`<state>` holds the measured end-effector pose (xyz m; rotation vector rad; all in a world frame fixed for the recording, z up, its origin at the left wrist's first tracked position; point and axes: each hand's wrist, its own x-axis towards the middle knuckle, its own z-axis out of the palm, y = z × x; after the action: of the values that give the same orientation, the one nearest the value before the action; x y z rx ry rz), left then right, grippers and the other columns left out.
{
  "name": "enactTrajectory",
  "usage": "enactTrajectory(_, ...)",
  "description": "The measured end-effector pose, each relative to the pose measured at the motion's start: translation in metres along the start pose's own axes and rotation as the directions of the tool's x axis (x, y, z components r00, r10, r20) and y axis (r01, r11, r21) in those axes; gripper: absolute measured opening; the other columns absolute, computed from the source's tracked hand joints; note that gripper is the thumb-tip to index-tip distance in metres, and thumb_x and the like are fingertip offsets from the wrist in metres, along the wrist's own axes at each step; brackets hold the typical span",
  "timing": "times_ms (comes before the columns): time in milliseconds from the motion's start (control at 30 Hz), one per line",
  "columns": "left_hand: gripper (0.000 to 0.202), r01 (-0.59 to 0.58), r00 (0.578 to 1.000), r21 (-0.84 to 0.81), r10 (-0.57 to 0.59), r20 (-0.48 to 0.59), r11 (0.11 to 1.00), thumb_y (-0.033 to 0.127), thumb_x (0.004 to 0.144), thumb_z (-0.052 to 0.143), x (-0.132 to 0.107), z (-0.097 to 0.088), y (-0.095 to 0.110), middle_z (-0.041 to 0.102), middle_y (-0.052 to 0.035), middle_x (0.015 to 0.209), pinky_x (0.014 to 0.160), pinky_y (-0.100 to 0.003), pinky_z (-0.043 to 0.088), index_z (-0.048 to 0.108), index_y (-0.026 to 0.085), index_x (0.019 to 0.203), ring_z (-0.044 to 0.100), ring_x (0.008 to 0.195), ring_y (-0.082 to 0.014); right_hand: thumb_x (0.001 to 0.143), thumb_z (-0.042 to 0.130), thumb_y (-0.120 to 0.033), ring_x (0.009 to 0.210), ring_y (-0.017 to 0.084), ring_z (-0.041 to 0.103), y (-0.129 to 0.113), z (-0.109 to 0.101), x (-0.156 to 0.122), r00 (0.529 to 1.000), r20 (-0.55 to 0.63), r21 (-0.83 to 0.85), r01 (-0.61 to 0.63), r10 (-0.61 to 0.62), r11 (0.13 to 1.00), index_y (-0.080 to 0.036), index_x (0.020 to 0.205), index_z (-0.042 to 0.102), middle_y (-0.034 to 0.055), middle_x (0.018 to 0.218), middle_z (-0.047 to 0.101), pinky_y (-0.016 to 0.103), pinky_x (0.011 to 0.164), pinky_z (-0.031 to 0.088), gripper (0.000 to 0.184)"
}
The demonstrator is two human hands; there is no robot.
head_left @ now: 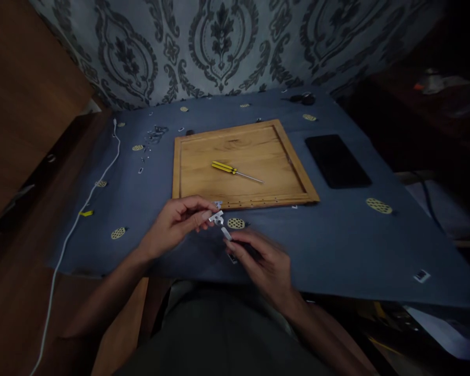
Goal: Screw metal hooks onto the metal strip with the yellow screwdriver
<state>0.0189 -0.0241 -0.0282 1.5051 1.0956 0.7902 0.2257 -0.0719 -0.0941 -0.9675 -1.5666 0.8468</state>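
Observation:
My left hand pinches a small silvery metal part between thumb and fingers, just above the blue cloth near the front edge of the wooden tray. My right hand is blurred by motion and pinches another small pale piece right below that part. A yellow-handled screwdriver lies inside the tray, apart from both hands. A round perforated yellow disc rests on the cloth beside the metal part.
A black phone lies right of the tray. More yellow discs and tiny metal bits are scattered on the blue cloth. A white cable runs along the left. Patterned wall behind.

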Motion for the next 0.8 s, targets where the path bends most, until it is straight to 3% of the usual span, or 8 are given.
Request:
enactTrajectory(100, 0.028, -0.079, 0.993, 0.164, 0.092, -0.073, 0.983, 0.04, 0.096, 0.064, 0.003, -0.002, -0.003, 0.076, -0.0057, 0.092, 0.074, -0.026, 0.054, 0.074, 0.016, 0.106, 0.069, 0.082, -0.0161, 0.094, 0.07, -0.024, 0.06, 0.013, 0.069, 0.001, 0.0, 0.002, 0.996, -0.011, 0.014, -0.086, 0.086, 0.996, -0.024, 0.09, 0.077, -0.0011, 0.077, 0.076, 0.025, 0.065, 0.06, 0.008)
enactTrajectory(200, 0.023, -0.154, 0.968, 0.398, 0.219, -0.122, 0.904, 0.035, 0.098, 0.059, 0.011, -0.006, -0.007, 0.076, -0.0051, 0.098, 0.085, -0.028, 0.053, 0.073, 0.018, 0.103, 0.07, 0.092, -0.0183, 0.092, 0.071, -0.033, 0.058, 0.014, 0.069, 0.006, -0.002, 0.005, 0.976, -0.055, 0.012, -0.21, 0.21, 0.978, -0.023, 0.087, 0.076, -0.0013, 0.071, 0.074, 0.026, 0.061, 0.058, 0.012)
enactTrajectory(367, 0.022, -0.25, 0.944, 0.584, 0.327, -0.03, 0.773, 0.029, 0.101, 0.052, 0.03, -0.009, -0.014, 0.075, -0.0055, 0.098, 0.087, -0.03, 0.052, 0.071, 0.018, 0.103, 0.069, 0.094, -0.0189, 0.089, 0.07, -0.043, 0.052, 0.015, 0.066, 0.02, -0.005, 0.008, 0.925, -0.052, 0.045, -0.374, 0.376, 0.926, -0.021, 0.083, 0.074, -0.001, 0.06, 0.071, 0.025, 0.052, 0.052, 0.024)
enactTrajectory(533, 0.025, -0.269, 0.95, 0.635, 0.31, 0.049, 0.725, 0.029, 0.104, 0.048, 0.042, -0.008, -0.024, 0.072, -0.0062, 0.1, 0.09, -0.032, 0.052, 0.071, 0.018, 0.106, 0.067, 0.097, -0.0196, 0.089, 0.067, -0.039, 0.053, 0.015, 0.065, 0.023, -0.004, 0.008, 0.926, -0.011, 0.0, -0.378, 0.378, 0.926, -0.022, 0.082, 0.073, -0.002, 0.061, 0.07, 0.024, 0.055, 0.051, 0.019)
enactTrajectory(800, 0.024, -0.281, 0.96, 0.65, 0.196, 0.202, 0.706, 0.025, 0.102, 0.047, 0.061, -0.013, -0.029, 0.07, -0.006, 0.096, 0.089, -0.034, 0.051, 0.07, 0.018, 0.101, 0.065, 0.096, -0.0203, 0.093, 0.064, -0.033, 0.052, 0.014, 0.06, 0.019, -0.005, 0.01, 0.959, 0.04, -0.117, -0.273, 0.28, 0.955, -0.022, 0.081, 0.072, -0.0033, 0.06, 0.065, 0.025, 0.059, 0.05, 0.018)
